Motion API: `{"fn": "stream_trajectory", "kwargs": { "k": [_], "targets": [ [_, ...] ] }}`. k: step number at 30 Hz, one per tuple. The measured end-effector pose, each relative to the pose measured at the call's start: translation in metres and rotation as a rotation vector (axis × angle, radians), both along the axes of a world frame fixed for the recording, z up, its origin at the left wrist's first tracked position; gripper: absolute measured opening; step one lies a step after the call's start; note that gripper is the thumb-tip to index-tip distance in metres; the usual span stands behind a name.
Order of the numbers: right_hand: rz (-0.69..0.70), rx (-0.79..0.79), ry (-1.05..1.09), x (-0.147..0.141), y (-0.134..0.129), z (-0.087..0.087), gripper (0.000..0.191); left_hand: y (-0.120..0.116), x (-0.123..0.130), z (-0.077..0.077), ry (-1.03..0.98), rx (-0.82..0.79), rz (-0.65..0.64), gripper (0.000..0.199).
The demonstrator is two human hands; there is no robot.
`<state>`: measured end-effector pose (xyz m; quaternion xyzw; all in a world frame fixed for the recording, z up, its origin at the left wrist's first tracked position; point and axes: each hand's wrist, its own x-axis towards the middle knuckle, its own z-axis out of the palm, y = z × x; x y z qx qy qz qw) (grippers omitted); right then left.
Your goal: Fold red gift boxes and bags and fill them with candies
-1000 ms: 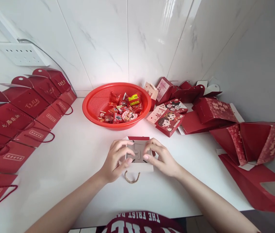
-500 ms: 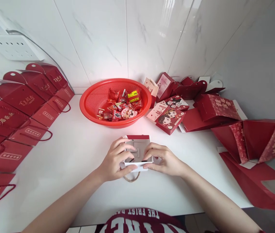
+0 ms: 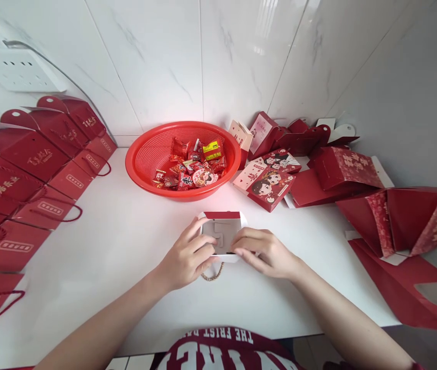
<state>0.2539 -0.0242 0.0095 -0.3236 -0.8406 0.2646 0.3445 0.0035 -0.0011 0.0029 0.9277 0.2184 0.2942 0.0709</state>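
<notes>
A small open box (image 3: 224,226), white inside with a red far edge, stands on the white table in front of me. My left hand (image 3: 188,257) grips its left side, with fingers curled over the wall. On the right side my right hand (image 3: 262,252) holds the box wall between fingers and thumb. A twisted tan cord loop (image 3: 212,273) sticks out from the near side of the box. Behind it is a red plastic basket (image 3: 141,180) with several wrapped sweets (image 3: 205,177) inside.
Rows of red gift boxes with cord handles (image 3: 35,154) line the left side. On the right lie a flat printed box with cartoon figures (image 3: 266,185) and several red cartons (image 3: 349,169). A socket panel (image 3: 18,69) is on the tiled wall.
The box's side walls look more spread at the top. My right thumb has moved up onto the near right edge, and the cord loop has shifted slightly right. The view has tilted slightly.
</notes>
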Motion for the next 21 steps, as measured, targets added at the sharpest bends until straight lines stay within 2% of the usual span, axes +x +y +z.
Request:
{"fn": "stream_trajectory", "kwargs": {
  "k": [4,8,11,16,21],
  "targets": [
    [-0.085,0.027,0.033,0.006,0.012,0.021,0.027,-0.003,0.0,0.002,0.069,-0.002,0.025,0.014],
    [-0.118,0.147,-0.139,0.002,0.031,0.033,0.034,-0.005,0.001,0.003,0.069,0.0,0.036,0.015],
    [-0.183,0.19,-0.306,-0.009,0.043,0.037,0.033,-0.005,0.002,0.003,0.058,-0.036,0.044,0.015],
    [-0.215,0.076,-0.567,-0.03,0.055,0.042,0.027,-0.005,0.001,0.003,0.062,-0.044,0.039,0.013],
    [-0.186,-0.014,-0.629,-0.038,0.061,0.039,0.028,-0.005,0.0,-0.007,-0.023,-0.087,0.059,0.008]
  ]
}}
